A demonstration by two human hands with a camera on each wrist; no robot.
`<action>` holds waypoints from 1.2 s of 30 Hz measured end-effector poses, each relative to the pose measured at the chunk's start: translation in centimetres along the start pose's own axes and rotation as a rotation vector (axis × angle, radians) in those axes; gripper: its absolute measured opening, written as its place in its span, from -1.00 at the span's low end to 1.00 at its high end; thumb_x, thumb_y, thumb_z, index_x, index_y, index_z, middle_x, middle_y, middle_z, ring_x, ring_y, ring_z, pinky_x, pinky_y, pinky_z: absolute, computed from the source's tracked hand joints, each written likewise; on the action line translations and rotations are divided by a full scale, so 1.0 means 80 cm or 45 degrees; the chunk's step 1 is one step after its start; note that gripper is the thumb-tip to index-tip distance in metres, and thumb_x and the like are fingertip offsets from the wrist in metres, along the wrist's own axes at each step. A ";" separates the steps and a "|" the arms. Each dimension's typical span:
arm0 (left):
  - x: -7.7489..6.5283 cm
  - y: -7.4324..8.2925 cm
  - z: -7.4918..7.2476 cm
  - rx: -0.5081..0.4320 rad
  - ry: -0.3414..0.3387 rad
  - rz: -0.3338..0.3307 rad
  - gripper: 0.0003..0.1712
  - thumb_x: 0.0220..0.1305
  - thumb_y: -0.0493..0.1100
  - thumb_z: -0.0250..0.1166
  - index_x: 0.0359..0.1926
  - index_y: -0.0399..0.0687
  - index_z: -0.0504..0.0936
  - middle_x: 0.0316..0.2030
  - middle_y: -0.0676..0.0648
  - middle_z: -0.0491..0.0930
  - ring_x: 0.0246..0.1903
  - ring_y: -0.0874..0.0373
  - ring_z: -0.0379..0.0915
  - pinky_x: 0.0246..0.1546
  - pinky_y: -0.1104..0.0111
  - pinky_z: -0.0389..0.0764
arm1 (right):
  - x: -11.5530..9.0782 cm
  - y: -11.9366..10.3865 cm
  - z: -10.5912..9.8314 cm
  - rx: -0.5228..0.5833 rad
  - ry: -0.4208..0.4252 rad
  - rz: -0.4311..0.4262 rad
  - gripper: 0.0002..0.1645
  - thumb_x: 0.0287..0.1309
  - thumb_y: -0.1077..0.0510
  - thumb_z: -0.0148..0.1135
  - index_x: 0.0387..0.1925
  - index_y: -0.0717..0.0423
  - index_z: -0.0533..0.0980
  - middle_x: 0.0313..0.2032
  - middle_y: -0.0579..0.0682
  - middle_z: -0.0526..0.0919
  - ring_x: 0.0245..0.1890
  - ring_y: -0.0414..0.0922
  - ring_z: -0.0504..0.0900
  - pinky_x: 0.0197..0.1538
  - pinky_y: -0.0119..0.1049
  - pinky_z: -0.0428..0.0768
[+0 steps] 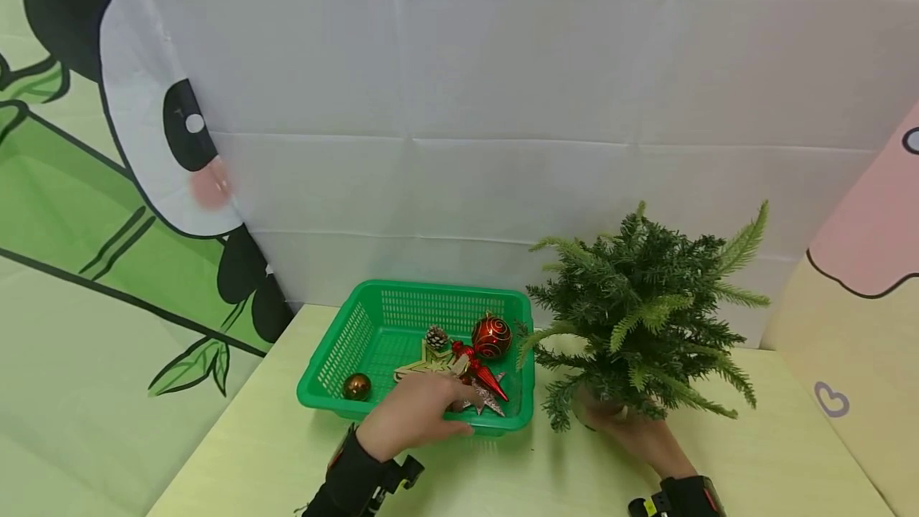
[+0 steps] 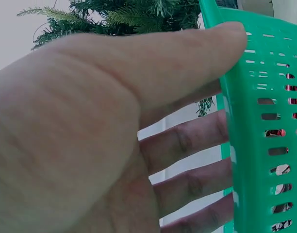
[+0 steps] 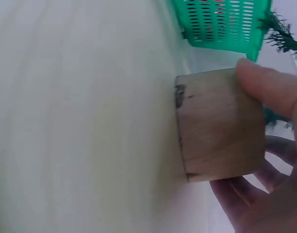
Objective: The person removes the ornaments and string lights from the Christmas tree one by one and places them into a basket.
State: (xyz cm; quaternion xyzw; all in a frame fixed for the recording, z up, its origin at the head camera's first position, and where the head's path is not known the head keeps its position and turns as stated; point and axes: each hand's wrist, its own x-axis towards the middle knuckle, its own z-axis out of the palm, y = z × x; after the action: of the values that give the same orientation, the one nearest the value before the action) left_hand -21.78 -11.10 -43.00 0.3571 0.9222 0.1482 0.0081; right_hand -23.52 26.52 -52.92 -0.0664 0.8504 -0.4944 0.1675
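Note:
My left hand (image 1: 416,413) reaches over the near rim of a green plastic basket (image 1: 431,286), fingers extended above the ornaments. In the left wrist view the fingertips are hidden behind the rim, and nothing shows in the palm. Inside the basket lie a gold star (image 1: 428,359), a red ball (image 1: 491,337), a red spindle-shaped ornament (image 1: 488,377), a pinecone (image 1: 435,337), a glittery star (image 1: 491,400) and a bronze ball (image 1: 356,386). To the right, a small artificial Christmas tree (image 1: 646,317) stands upright. My right hand (image 1: 635,437) grips its round wooden base (image 3: 221,126) under the branches.
Everything stands on a pale wood-grain table (image 1: 251,437). Behind it hangs a creased white cloth (image 1: 502,70), with a panda print (image 1: 154,126) at left and a pink figure (image 1: 876,230) at right. Tree branches spread close to the basket's right edge.

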 end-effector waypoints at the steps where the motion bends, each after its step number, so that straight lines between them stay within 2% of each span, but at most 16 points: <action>1: 0.001 0.000 0.001 0.003 0.000 0.008 -0.60 0.30 0.02 0.47 0.15 0.20 0.73 -0.11 0.10 0.72 -0.26 0.27 0.57 -0.27 0.48 0.50 | -0.001 -0.001 0.000 -0.131 0.088 0.010 -0.32 0.53 -0.38 -0.02 0.11 0.15 0.50 0.15 0.33 0.55 0.22 0.27 0.57 0.32 0.22 0.51; 2: 0.001 0.000 0.001 0.007 0.003 0.019 -0.61 0.30 0.01 0.47 0.14 0.21 0.74 -0.09 0.09 0.73 -0.24 0.27 0.59 -0.25 0.49 0.52 | -0.003 -0.002 -0.001 -0.211 0.144 0.048 -0.29 0.46 -0.41 0.07 0.25 0.05 0.50 0.25 0.31 0.54 0.26 0.30 0.56 0.27 0.23 0.55; 3: 0.003 0.000 0.001 0.005 0.004 0.026 -0.60 0.30 0.01 0.47 0.15 0.21 0.74 -0.08 0.08 0.73 -0.24 0.27 0.59 -0.26 0.49 0.52 | -0.005 -0.002 -0.002 -0.230 0.160 0.055 -0.18 0.45 -0.40 0.10 0.41 0.08 0.39 0.27 0.37 0.53 0.27 0.38 0.53 0.27 0.29 0.53; 5: 0.004 0.001 0.001 0.009 0.003 0.037 -0.59 0.28 0.01 0.48 0.15 0.20 0.74 -0.06 0.07 0.73 -0.22 0.27 0.60 -0.24 0.49 0.54 | -0.010 -0.003 -0.004 -0.259 0.199 0.090 0.03 0.38 -0.41 0.18 0.58 0.12 0.18 0.34 0.46 0.45 0.28 0.46 0.48 0.24 0.31 0.53; 7: 0.006 0.002 0.001 0.016 -0.003 0.043 -0.59 0.28 0.01 0.48 0.15 0.22 0.75 -0.04 0.07 0.74 -0.19 0.26 0.62 -0.22 0.50 0.57 | -0.011 -0.002 -0.004 -0.223 0.239 0.074 0.06 0.35 -0.38 0.25 0.56 0.19 0.14 0.33 0.44 0.45 0.28 0.43 0.50 0.25 0.27 0.54; 11: 0.005 0.004 -0.001 0.042 0.009 0.070 -0.63 0.27 -0.01 0.49 0.11 0.21 0.77 -0.04 0.10 0.74 -0.15 0.24 0.64 -0.20 0.50 0.58 | -0.010 -0.002 0.001 -0.145 0.244 0.065 0.02 0.37 -0.30 0.28 0.55 0.19 0.15 0.29 0.35 0.50 0.28 0.38 0.50 0.27 0.23 0.55; 14: 0.004 0.004 0.000 0.078 0.047 0.095 -0.64 0.27 -0.01 0.49 0.09 0.20 0.77 -0.04 0.12 0.74 -0.14 0.22 0.65 -0.22 0.49 0.58 | -0.005 -0.003 0.007 -0.098 0.255 0.018 -0.10 0.39 -0.22 0.29 0.52 0.14 0.22 0.20 0.21 0.57 0.27 0.28 0.54 0.29 0.15 0.55; 17: 0.004 0.004 0.001 0.107 0.070 0.092 -0.61 0.28 0.00 0.48 0.13 0.21 0.75 -0.02 0.12 0.74 -0.13 0.23 0.65 -0.21 0.49 0.57 | 0.000 -0.005 0.013 -0.125 0.301 -0.045 -0.27 0.41 -0.17 0.30 0.41 0.14 0.39 0.14 0.14 0.63 0.22 0.22 0.59 0.27 0.08 0.58; 21: 0.003 0.003 0.001 0.119 0.067 0.073 -0.58 0.28 0.01 0.48 0.16 0.23 0.73 0.01 0.10 0.72 -0.14 0.21 0.64 -0.22 0.48 0.57 | 0.004 -0.011 0.020 -0.206 0.357 -0.066 -0.35 0.44 -0.16 0.27 0.31 0.22 0.50 0.15 0.23 0.66 0.18 0.25 0.62 0.21 0.08 0.61; 25: 0.002 0.003 0.000 0.127 0.070 0.069 -0.55 0.28 0.02 0.48 0.19 0.24 0.71 0.02 0.08 0.72 -0.19 0.21 0.62 -0.26 0.48 0.55 | 0.006 -0.014 0.025 -0.233 0.367 -0.043 -0.36 0.50 -0.13 0.20 0.33 0.25 0.46 0.20 0.28 0.60 0.21 0.28 0.58 0.26 0.11 0.56; 29: 0.002 0.004 0.002 0.110 0.077 0.072 -0.55 0.34 0.05 0.43 0.22 0.22 0.69 0.03 0.07 0.71 -0.18 0.21 0.62 -0.23 0.46 0.56 | 0.005 -0.015 0.023 -0.248 0.351 -0.008 -0.34 0.50 -0.16 0.19 0.32 0.26 0.47 0.19 0.28 0.59 0.19 0.31 0.58 0.21 0.13 0.58; 30: 0.003 0.004 0.003 0.104 0.093 0.071 -0.55 0.36 0.06 0.41 0.24 0.21 0.68 0.03 0.07 0.71 -0.18 0.20 0.63 -0.20 0.44 0.57 | 0.005 -0.015 0.021 -0.263 0.342 -0.008 -0.32 0.49 -0.17 0.20 0.32 0.27 0.47 0.16 0.30 0.61 0.16 0.32 0.59 0.18 0.14 0.60; 32: 0.005 0.005 0.004 0.112 0.167 0.070 -0.54 0.41 0.10 0.36 0.27 0.18 0.65 0.08 0.04 0.70 -0.06 0.14 0.65 -0.04 0.37 0.63 | 0.000 -0.016 0.015 -0.286 0.319 0.002 -0.18 0.47 -0.24 0.19 0.43 0.28 0.36 0.25 0.40 0.54 0.22 0.41 0.53 0.21 0.21 0.58; 34: 0.009 0.005 0.004 0.141 0.280 0.063 -0.49 0.45 0.15 0.31 0.33 0.17 0.61 0.12 0.03 0.68 0.06 0.10 0.62 0.16 0.28 0.61 | -0.003 -0.015 0.007 -0.306 0.313 -0.024 -0.08 0.46 -0.28 0.19 0.54 0.21 0.20 0.32 0.43 0.45 0.29 0.45 0.47 0.25 0.25 0.55; 35: 0.011 0.005 0.003 0.161 0.352 0.055 -0.46 0.46 0.17 0.30 0.36 0.18 0.58 0.15 0.02 0.67 0.11 0.08 0.61 0.25 0.23 0.58 | -0.007 -0.013 0.002 -0.304 0.308 -0.022 -0.01 0.46 -0.30 0.18 0.59 0.19 0.09 0.31 0.45 0.44 0.23 0.47 0.50 0.20 0.23 0.56; 36: 0.012 0.005 0.003 0.189 0.423 0.043 -0.42 0.46 0.20 0.28 0.40 0.19 0.55 0.19 0.02 0.65 0.18 0.06 0.57 0.34 0.17 0.52 | -0.010 -0.010 -0.004 -0.289 0.323 -0.047 0.05 0.44 -0.29 0.21 0.63 0.15 0.00 0.38 0.47 0.37 0.29 0.50 0.44 0.24 0.27 0.53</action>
State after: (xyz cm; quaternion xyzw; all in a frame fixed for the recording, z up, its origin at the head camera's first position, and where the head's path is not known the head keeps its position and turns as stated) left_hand -22.20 -10.13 -43.01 0.3427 0.9131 0.1369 -0.1732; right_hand -22.94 26.55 -51.91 -0.0377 0.9136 -0.4027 0.0411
